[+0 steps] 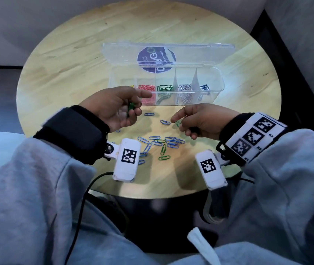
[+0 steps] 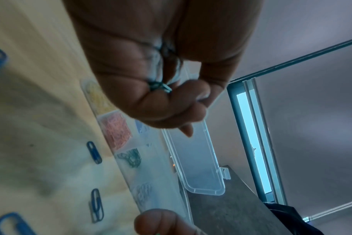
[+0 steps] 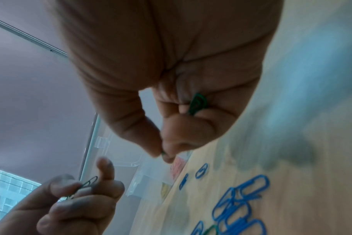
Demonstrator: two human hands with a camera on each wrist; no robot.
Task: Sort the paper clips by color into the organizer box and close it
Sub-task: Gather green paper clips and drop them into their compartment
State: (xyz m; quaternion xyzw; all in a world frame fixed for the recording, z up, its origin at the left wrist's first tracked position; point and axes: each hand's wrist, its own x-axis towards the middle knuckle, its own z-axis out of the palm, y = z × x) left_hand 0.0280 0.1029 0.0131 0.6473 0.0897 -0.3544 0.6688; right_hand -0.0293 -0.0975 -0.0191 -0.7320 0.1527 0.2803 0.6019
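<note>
The clear organizer box stands open at mid-table with its lid laid back. Its compartments hold yellow, red, green, white and blue clips. My left hand hovers just in front of the box's left end and grips a few green paper clips in its curled fingers. To the right, my right hand is low over the table. It pinches a green clip at its fingertips and holds more green clips in the palm.
Loose blue clips lie in a heap near the round wooden table's front edge, with two green clips among them. Single blue clips lie between my hands. A black cable hangs off the front edge.
</note>
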